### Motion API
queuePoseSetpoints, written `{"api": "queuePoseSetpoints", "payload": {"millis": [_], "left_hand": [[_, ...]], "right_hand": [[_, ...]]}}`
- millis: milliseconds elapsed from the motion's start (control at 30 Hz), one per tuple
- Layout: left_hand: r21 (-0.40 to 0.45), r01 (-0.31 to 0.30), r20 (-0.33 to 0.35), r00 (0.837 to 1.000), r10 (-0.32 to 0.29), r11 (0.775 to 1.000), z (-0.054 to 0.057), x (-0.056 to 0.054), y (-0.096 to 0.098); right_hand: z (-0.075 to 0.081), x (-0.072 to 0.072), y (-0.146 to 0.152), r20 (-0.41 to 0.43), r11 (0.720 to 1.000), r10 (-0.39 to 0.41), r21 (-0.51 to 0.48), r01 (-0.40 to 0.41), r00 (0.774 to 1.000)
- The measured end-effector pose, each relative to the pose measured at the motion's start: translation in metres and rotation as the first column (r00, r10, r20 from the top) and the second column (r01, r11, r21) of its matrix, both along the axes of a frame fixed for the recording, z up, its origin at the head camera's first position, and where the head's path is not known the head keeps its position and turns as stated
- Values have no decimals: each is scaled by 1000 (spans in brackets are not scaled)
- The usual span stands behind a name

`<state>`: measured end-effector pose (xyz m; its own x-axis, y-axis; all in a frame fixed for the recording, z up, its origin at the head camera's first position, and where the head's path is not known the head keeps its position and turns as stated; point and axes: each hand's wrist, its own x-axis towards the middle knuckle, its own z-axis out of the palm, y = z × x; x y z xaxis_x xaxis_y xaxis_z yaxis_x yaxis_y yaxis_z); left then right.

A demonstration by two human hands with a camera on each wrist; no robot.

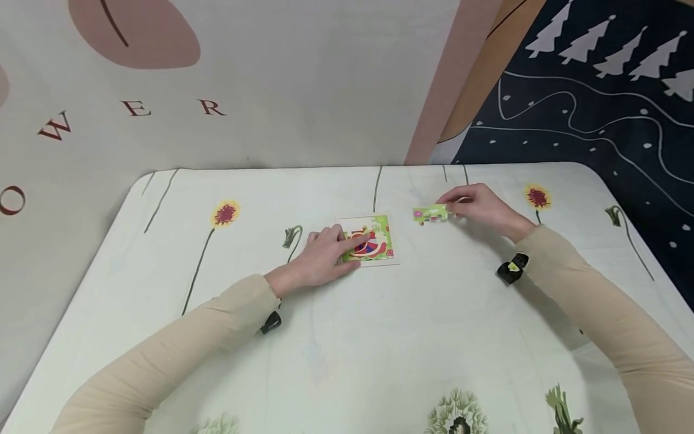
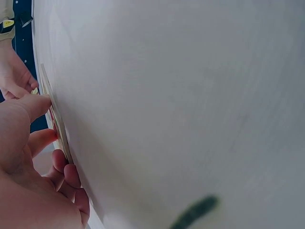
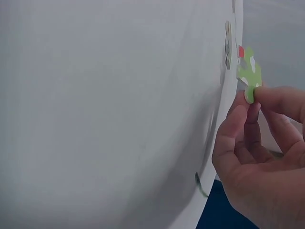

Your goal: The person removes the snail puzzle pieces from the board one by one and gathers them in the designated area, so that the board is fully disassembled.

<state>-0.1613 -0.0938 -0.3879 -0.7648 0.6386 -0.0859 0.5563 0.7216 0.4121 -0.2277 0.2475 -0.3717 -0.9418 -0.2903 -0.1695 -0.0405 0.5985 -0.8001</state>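
Observation:
A small square jigsaw puzzle (image 1: 383,244) with a bright red, blue and green picture lies on the white cloth in the head view. My left hand (image 1: 321,256) rests at its left side, index finger stretched across the picture and thumb by the near edge. In the left wrist view, the other fingers of the left hand (image 2: 24,152) bend beside the board's thin edge (image 2: 59,126). To the puzzle's right, my right hand (image 1: 477,205) pinches a green jigsaw piece (image 1: 432,213) between thumb and fingertips. The right wrist view shows this green piece (image 3: 249,71) raised above the cloth.
The white tablecloth (image 1: 401,337) carries printed flowers and stems. A pale wall hanging (image 1: 303,90) with letters stands behind, and a dark cloth with white trees (image 1: 575,102) hangs at the right. A thin pale-edged piece (image 3: 228,45) lies beyond the right hand.

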Motion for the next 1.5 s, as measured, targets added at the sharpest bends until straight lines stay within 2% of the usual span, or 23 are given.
{"api": "queuePoseSetpoints", "payload": {"millis": [267,500,1033,1500], "left_hand": [[6,0,-11,1000,0,1000,1,0,0],[-8,-9,11,1000,9,1000,-1,-2,1],[1,-14,13,1000,14,1000,-2,-1,1],[-4,-6,8,1000,6,1000,1,0,1]], "right_hand": [[-1,-3,5,18,1000,11,20,-11,1000],[-3,-6,4,16,997,23,72,-24,1000],[-3,-7,-5,28,985,-9,170,4,1000],[-9,-6,-3,38,989,-12,148,7,999]]}}
